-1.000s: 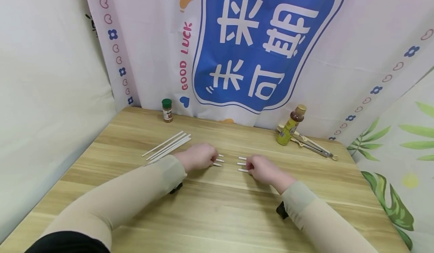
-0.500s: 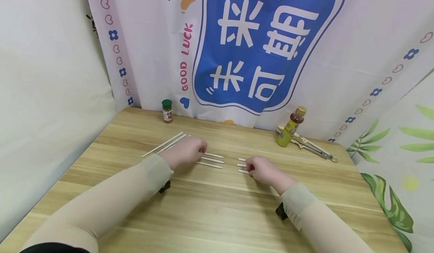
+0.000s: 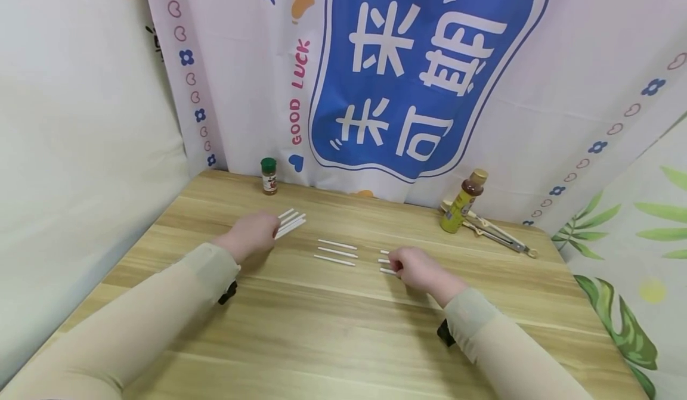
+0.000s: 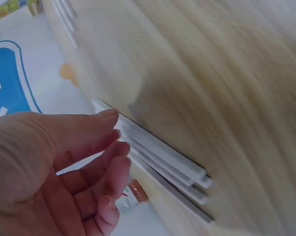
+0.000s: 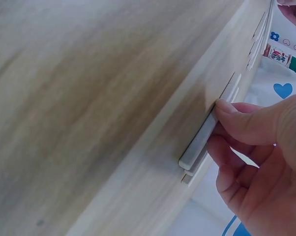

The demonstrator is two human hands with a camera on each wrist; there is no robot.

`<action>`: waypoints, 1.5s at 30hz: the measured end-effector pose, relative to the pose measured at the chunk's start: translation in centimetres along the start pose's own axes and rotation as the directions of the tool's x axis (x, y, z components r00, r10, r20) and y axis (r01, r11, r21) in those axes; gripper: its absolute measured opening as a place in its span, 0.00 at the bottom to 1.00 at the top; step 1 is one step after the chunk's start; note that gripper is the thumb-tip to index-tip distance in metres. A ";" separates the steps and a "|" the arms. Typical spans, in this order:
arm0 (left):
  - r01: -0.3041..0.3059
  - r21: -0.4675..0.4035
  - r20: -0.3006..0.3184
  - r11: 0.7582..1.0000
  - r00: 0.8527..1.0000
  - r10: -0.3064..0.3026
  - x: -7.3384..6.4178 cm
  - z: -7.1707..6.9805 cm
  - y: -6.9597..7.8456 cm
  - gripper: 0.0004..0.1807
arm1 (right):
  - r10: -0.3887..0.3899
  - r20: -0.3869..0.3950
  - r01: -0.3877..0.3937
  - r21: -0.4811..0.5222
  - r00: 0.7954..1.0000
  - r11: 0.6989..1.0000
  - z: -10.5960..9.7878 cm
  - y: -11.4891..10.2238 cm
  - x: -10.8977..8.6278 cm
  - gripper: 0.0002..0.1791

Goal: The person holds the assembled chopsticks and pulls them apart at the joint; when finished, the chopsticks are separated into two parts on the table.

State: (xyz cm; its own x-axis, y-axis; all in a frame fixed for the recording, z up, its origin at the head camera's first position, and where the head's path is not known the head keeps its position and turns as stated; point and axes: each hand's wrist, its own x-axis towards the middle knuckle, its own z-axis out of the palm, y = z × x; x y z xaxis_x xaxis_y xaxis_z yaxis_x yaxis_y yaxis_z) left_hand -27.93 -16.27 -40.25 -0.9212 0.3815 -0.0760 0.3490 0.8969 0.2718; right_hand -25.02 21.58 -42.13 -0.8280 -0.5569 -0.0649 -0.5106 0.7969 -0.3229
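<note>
Several long, thin, chopstick-like white sticks [image 3: 290,226] lie side by side at the left. My left hand [image 3: 249,233] is over their near ends, its fingers loosely bent; in the left wrist view the thumb tip and index fingertip overlap the sticks [image 4: 162,160] without closing round one. In the middle lie three shorter white sticks [image 3: 337,253], roughly parallel and spaced apart. My right hand [image 3: 418,266] is at another group of three white sticks [image 3: 385,261], whose right ends it hides. In the right wrist view its thumb and index finger pinch the nearest white stick [image 5: 202,142].
A green-capped spice jar [image 3: 269,176] stands at the back left of the wooden table [image 3: 343,340]. Toward the back right, a yellow-labelled sauce bottle [image 3: 463,201] stands in front of metal tongs [image 3: 499,237]. A printed cloth [image 3: 257,90] hangs behind the table.
My left hand has let go of the three middle sticks and moved left to the long sticks, uncovering the middle group. My right hand has stayed in place.
</note>
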 end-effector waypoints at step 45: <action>-0.368 -0.281 -0.102 0.886 0.930 0.353 0.2 -0.7 13.8 0.02 | -0.246 -0.364 0.276 0.034 0.898 0.960 -2.9 -6.1 -0.4 0.04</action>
State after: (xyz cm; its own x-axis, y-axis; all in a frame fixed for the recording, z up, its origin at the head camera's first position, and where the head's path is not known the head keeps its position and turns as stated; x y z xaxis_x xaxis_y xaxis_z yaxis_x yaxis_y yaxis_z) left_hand -23.47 -3.98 -35.86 -0.7510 0.6486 0.1236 0.5997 0.5918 0.5387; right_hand -22.18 17.60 -37.42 -0.7028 -0.6105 0.3651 -0.7114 0.6035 -0.3601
